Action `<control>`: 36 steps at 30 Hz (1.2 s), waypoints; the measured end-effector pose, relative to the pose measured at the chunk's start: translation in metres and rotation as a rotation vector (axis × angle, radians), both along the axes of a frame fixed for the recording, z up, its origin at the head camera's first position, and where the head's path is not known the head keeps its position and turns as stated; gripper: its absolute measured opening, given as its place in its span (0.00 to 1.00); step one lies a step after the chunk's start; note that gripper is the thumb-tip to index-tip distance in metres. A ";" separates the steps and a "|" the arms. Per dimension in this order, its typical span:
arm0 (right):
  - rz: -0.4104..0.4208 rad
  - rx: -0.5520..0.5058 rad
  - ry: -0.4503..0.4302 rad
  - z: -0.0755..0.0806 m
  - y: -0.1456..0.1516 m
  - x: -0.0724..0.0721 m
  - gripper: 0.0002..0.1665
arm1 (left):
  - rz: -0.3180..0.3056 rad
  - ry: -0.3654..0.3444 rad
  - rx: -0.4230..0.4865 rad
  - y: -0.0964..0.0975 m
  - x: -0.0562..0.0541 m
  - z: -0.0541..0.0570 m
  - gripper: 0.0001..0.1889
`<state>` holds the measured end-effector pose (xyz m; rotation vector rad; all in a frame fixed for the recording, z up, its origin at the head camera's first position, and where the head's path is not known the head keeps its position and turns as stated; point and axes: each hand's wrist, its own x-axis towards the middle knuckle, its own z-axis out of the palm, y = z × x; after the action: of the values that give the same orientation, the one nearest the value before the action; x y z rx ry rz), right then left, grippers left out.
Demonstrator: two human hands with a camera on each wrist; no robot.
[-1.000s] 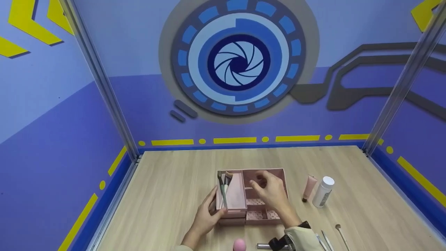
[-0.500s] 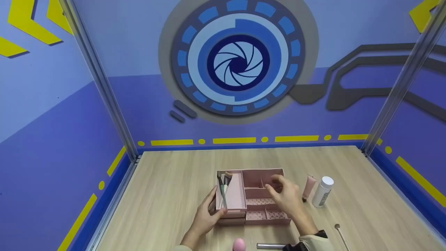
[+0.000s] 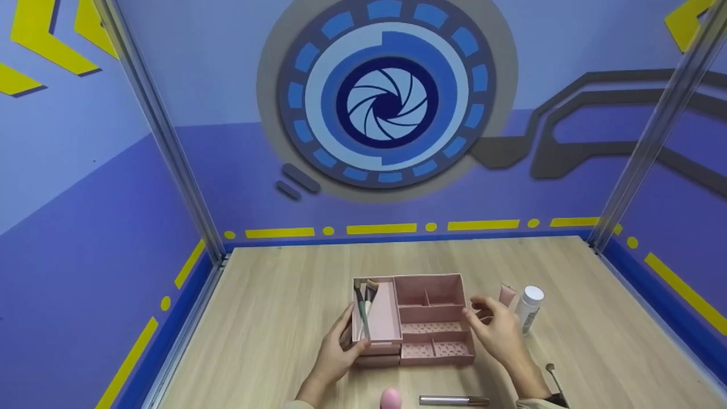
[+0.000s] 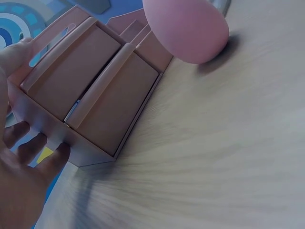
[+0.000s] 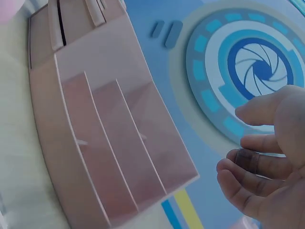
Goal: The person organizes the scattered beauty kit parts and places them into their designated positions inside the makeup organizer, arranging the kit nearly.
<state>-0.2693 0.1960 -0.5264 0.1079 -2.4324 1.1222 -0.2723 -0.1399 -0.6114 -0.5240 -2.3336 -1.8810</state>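
A pink makeup organizer stands on the table, with drawers at its left and divided compartments at its right. Makeup brushes lie in its top left tray. My left hand grips the organizer's left side, thumb over the top edge; in the left wrist view its fingers press the side wall beside two drawers. Just right of the compartments, my right hand hovers with loosely bent fingers and holds nothing, as the right wrist view also shows. Behind it, a pink squeeze tube is partly hidden.
A white bottle stands right of the tube. Near the front edge are a pink egg-shaped makeup sponge and a silver cylindrical tube. One thin brush lies by the right wrist. Blue-purple panels enclose the table.
My right hand has moved right, from above the organizer's compartments to beside them, uncovering the compartments and the silver tube. The left hand has kept its grip on the organizer.
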 end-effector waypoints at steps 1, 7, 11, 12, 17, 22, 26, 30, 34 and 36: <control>-0.011 0.012 -0.006 0.000 0.003 0.001 0.13 | 0.001 0.004 0.002 0.000 -0.001 0.000 0.46; -0.039 0.036 -0.079 -0.006 0.025 0.006 0.14 | 0.003 0.046 0.001 0.000 -0.003 -0.004 0.45; -0.062 0.046 -0.108 -0.009 0.040 0.008 0.15 | -0.014 0.041 0.016 0.000 -0.004 -0.006 0.45; -0.067 0.050 -0.113 -0.009 0.043 0.008 0.15 | -0.019 0.034 0.021 0.000 -0.003 -0.006 0.45; -0.079 0.072 -0.156 -0.012 0.055 0.011 0.18 | -0.019 -0.001 0.021 -0.002 -0.002 -0.007 0.44; -0.098 0.087 -0.216 -0.016 0.068 0.016 0.19 | -0.008 -0.014 0.030 -0.002 0.000 -0.009 0.45; -0.104 0.113 -0.261 -0.020 0.078 0.018 0.22 | 0.002 -0.006 0.021 -0.001 0.000 -0.009 0.45; -0.103 0.131 -0.300 -0.023 0.088 0.020 0.25 | -0.005 0.010 0.019 -0.001 0.000 -0.007 0.44; -0.115 0.154 -0.328 -0.027 0.097 0.023 0.27 | -0.015 0.011 0.025 0.000 -0.001 -0.003 0.44; -0.121 0.170 -0.341 -0.029 0.101 0.024 0.28 | -0.015 0.009 0.020 0.000 -0.001 -0.002 0.45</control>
<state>-0.2452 0.2972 -0.5555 -0.1911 -2.7895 0.9418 -0.2735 -0.1401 -0.6138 -0.5478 -2.3092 -1.9018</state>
